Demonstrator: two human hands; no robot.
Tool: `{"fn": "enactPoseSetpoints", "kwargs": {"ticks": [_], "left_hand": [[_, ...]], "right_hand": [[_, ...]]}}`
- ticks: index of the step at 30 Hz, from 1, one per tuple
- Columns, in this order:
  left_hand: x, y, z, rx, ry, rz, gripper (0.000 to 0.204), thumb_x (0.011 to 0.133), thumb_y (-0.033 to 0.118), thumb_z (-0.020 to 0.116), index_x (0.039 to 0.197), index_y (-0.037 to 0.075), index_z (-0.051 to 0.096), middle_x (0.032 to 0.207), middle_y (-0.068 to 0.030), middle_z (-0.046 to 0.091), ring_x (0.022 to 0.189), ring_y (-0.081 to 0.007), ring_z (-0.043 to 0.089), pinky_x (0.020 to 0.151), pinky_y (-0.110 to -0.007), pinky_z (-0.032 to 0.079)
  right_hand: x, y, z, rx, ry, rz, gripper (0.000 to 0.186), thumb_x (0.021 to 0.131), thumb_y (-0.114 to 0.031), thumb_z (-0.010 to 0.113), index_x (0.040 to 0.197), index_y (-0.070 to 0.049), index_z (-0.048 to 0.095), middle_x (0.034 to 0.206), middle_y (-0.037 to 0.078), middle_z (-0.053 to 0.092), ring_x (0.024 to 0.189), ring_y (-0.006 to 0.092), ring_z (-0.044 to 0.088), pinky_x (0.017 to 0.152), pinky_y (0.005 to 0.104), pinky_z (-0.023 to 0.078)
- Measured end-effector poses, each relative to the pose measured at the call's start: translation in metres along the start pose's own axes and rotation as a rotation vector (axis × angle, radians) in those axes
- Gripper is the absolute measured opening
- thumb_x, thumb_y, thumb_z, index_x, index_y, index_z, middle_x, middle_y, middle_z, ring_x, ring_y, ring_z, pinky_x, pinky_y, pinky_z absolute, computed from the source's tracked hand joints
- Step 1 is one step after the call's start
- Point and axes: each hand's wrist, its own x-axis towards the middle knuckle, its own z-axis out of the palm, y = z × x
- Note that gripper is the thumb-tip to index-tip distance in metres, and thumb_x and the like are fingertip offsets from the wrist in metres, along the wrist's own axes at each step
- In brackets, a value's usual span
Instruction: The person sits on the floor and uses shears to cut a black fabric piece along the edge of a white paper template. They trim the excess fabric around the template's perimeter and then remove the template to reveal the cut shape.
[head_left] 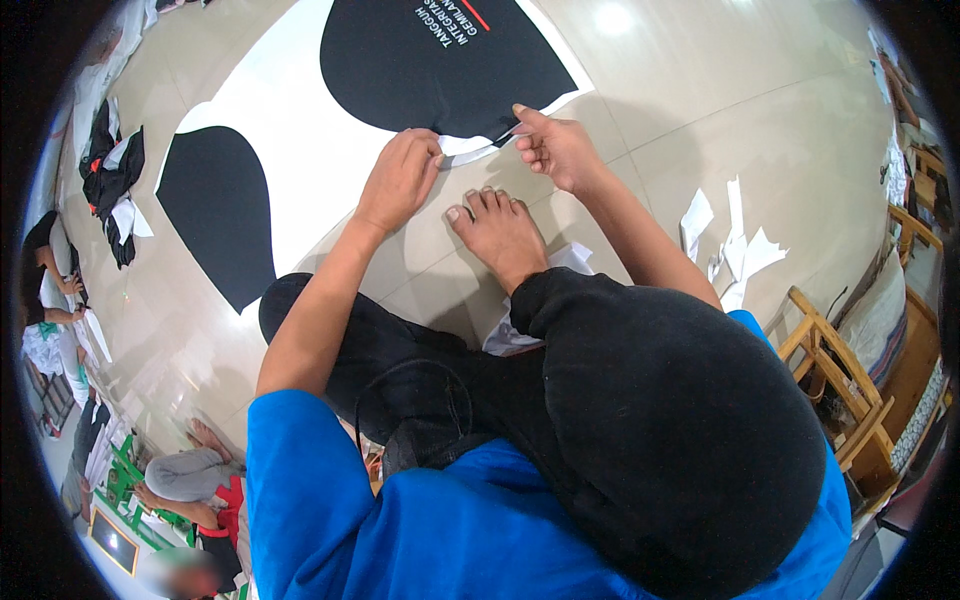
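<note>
A large white fabric sheet (pixel 300 90) with black printed panels lies spread on the floor. My left hand (pixel 402 175) is closed on its near edge, below the big black panel (pixel 440 75) that bears pale lettering. From those fingers a narrow curved white strip (pixel 468 152) runs along the panel's edge toward my right hand (pixel 555 148). The right fingers are partly curled at that edge, around a thin thing too small to make out. A smaller black panel (pixel 218 205) lies farther left on the sheet. My bare foot (pixel 497 235) rests just under the strip.
White offcuts (pixel 735 250) lie scattered on the tiled floor at right, beside wooden furniture (pixel 840 370). More white scraps (pixel 515 330) are by my foot. A heap of black and white cloth (pixel 115 170) sits far left. Other people sit along the left, one in grey trousers (pixel 190 475).
</note>
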Motion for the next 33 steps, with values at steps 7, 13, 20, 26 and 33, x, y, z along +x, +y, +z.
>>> {"fn": "enactPoseSetpoints", "kwargs": {"ticks": [7, 13, 20, 26, 33], "left_hand": [[0.003, 0.000, 0.000, 0.009, -0.016, 0.080, 0.012, 0.102, 0.009, 0.069, 0.110, 0.003, 0.063, 0.119, -0.0139, 0.067, 0.116, -0.0362, 0.064, 0.114, -0.051, 0.049], [0.000, -0.001, 0.005, 0.093, -0.037, 0.085, 0.013, 0.101, 0.009, 0.070, 0.111, 0.003, 0.064, 0.122, -0.0128, 0.067, 0.119, -0.0342, 0.064, 0.120, -0.053, 0.047], [-0.003, -0.002, 0.010, 0.162, -0.036, 0.095, 0.016, 0.100, 0.009, 0.072, 0.113, 0.005, 0.065, 0.127, -0.0133, 0.066, 0.124, -0.0329, 0.063, 0.122, -0.052, 0.046], [-0.002, -0.001, 0.015, 0.225, -0.062, 0.086, 0.018, 0.102, 0.013, 0.073, 0.116, 0.006, 0.066, 0.129, -0.0121, 0.066, 0.128, -0.0324, 0.062, 0.124, -0.052, 0.045], [-0.004, 0.007, 0.016, 0.272, -0.069, 0.039, 0.030, 0.103, 0.021, 0.074, 0.130, 0.009, 0.069, 0.133, -0.0117, 0.065, 0.132, -0.0303, 0.061, 0.125, -0.053, 0.043]], "right_hand": [[0.024, -0.031, -0.029, -0.012, 0.221, -0.174, 0.035, 0.098, -0.027, 0.086, 0.098, 0.003, 0.068, 0.080, 0.010, 0.072, 0.060, 0.0150, 0.066, 0.051, 0.0304, 0.050], [0.034, -0.050, -0.045, -0.152, 0.295, -0.415, 0.031, 0.095, -0.024, 0.088, 0.096, 0.003, 0.074, 0.075, 0.008, 0.070, 0.055, 0.0128, 0.060, 0.050, 0.0287, 0.043], [0.031, -0.050, -0.051, -0.164, 0.286, -0.464, 0.029, 0.095, -0.025, 0.090, 0.100, -0.001, 0.076, 0.073, 0.002, 0.066, 0.053, 0.0085, 0.053, 0.050, 0.0263, 0.040], [0.039, -0.043, -0.061, -0.229, 0.312, -0.480, 0.030, 0.096, -0.025, 0.089, 0.102, 0.002, 0.078, 0.075, 0.004, 0.070, 0.056, 0.0102, 0.060, 0.049, 0.0271, 0.044], [0.038, -0.044, -0.058, -0.299, 0.350, -0.494, 0.032, 0.098, -0.026, 0.087, 0.104, 0.004, 0.078, 0.076, 0.006, 0.072, 0.056, 0.0116, 0.063, 0.049, 0.0276, 0.047]]}}
